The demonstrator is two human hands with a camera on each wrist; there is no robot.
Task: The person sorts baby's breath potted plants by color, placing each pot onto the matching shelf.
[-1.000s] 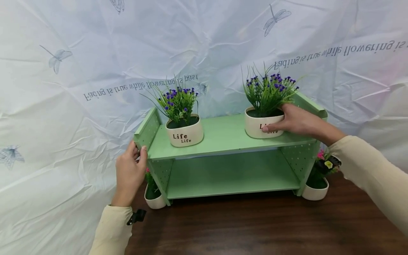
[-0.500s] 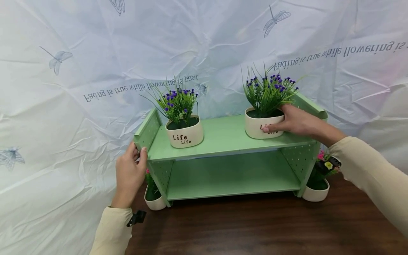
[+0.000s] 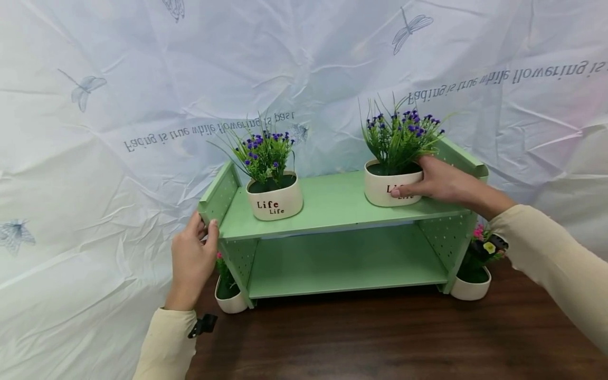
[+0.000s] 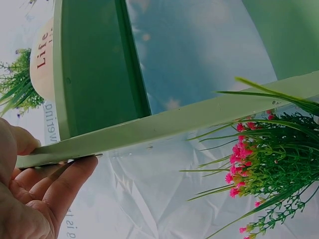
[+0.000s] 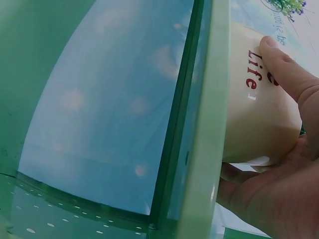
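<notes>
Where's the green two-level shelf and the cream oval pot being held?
Green two-level shelf (image 3: 347, 264), head view: middle of its lower board.
Held cream oval pot (image 5: 259, 119), right wrist view: bare part of outer wall.

A creased fabric backdrop (image 3: 323, 53) hangs behind everything, pale blue towards 12 o'clock, whiter at 8 and 9, faintly pink between 2 and 3. Its print includes a dragonfly (image 3: 87, 87) at 10 o'clock, a second dragonfly (image 3: 412, 30) at 1, and a butterfly (image 3: 16, 235) at 9. Flipped lettering (image 3: 209, 131) runs at 10 o'clock, with another line of script (image 3: 507, 82) at 2. A dark brown wood-grain surface (image 3: 361, 338) spreads across 6 o'clock. Soft, diffuse light shades the folds. Through the right wrist camera, pale round blotches (image 5: 73, 99) dot the blue fabric towards 9 o'clock.
</notes>
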